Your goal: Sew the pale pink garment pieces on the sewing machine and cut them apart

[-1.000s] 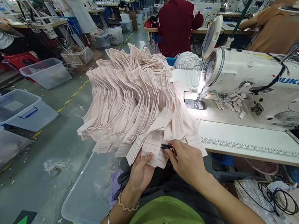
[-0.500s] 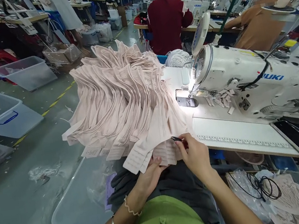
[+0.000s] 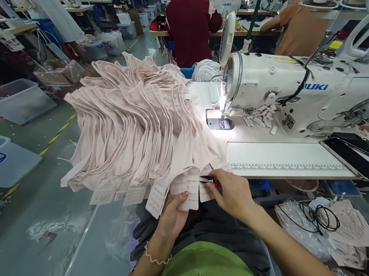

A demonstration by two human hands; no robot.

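Observation:
A thick row of pale pink bras (image 3: pixel 126 124) lies layered across the left end of the sewing table, their back straps hanging over the front edge. My left hand (image 3: pixel 171 219) pinches the end of one strap, a hook-and-eye tab (image 3: pixel 186 188) with rows of small stitched marks, thumb on top. In my right hand (image 3: pixel 233 193) are small dark thread snips (image 3: pixel 208 179), pointing left at the gap beside that tab. Most of the snips is hidden by my fingers. Other tabs (image 3: pixel 102 196) hang to the left of my hands.
A white sewing machine (image 3: pixel 267 83) with its lamp lit stands right of the pile. A printed ruler (image 3: pixel 290 168) runs along the table edge towards a phone (image 3: pixel 351 156). A transparent bin (image 3: pixel 85 261) is below left. Two people sit at machines ahead.
The view has turned slightly right. The tab in my left hand now stands apart from the fabric on its right, and the snips have moved down beside that gap.

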